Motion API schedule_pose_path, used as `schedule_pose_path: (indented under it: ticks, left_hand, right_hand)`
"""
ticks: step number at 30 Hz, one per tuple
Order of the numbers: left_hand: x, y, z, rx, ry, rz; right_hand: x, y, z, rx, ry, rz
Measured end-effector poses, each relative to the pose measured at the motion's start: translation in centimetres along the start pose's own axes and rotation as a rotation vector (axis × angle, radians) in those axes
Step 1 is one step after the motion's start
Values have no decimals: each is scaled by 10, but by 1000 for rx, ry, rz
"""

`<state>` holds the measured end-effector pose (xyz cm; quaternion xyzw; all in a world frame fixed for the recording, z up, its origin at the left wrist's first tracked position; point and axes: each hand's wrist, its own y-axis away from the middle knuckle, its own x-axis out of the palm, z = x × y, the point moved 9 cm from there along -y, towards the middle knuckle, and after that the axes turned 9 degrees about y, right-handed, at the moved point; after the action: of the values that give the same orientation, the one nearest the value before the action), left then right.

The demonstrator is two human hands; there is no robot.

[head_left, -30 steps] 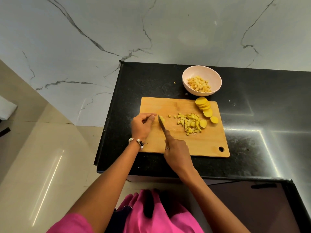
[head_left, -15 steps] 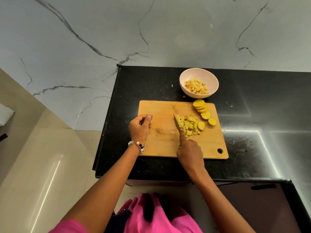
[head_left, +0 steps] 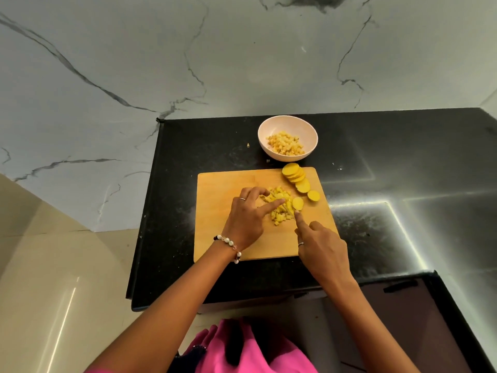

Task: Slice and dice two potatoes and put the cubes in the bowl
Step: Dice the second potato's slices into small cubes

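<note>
Our left hand point(head_left: 246, 219) lay open over the potato cubes point(head_left: 279, 211) mid-board; our right hand point(head_left: 320, 246) gripped the knife point(head_left: 295, 215) near the cutting board point(head_left: 215, 205)'s right edge.

The knife is almost wholly hidden under the right hand point(head_left: 321, 244); its blade cannot be made out. The left hand point(head_left: 246, 220) covers part of the diced pile point(head_left: 281, 211). The board's point(head_left: 215, 189) near right corner lies behind the right hand.

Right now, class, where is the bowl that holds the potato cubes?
In the head view the bowl stands on the black counter, just beyond the far right corner of the cutting board, nearest the fanned potato slices.
</note>
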<state>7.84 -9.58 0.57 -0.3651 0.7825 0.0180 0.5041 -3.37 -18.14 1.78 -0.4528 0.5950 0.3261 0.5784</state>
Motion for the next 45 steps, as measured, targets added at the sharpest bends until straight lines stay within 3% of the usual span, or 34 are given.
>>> schedule_pose_path:
  ticks: [4,12,16,21,23,25,29,35,40,45]
  left_hand:
    - [16,2,-5,32,-163,120]
    - [23,-4,15,-145,-237,214]
    - [15,-10,17,-206,-152,108]
    - [5,-21,1,-179,37,-155]
    - [7,-30,-9,-185,42,-183]
    - [17,-40,-18,-225,16,-104]
    - [48,-54,-31,-249,-261,209]
    - [61,-67,-40,-185,-428,270]
    - [45,-73,-32,-266,-237,134]
    - [11,-43,22,-634,466,-153]
  right_hand:
    - [-5,3,-11,7,89,-32]
    - [-13,13,-37,40,-2,-71]
    - [0,15,-66,234,-389,145]
    - [30,20,-79,514,-1128,183]
    - [38,23,-75,627,-1353,215]
    - [42,23,-72,680,-1429,237]
    - [47,20,-70,708,-1460,245]
    - [53,17,-76,732,-1470,225]
    - [54,14,-78,722,-1465,211]
    - [50,5,-71,668,-1419,197]
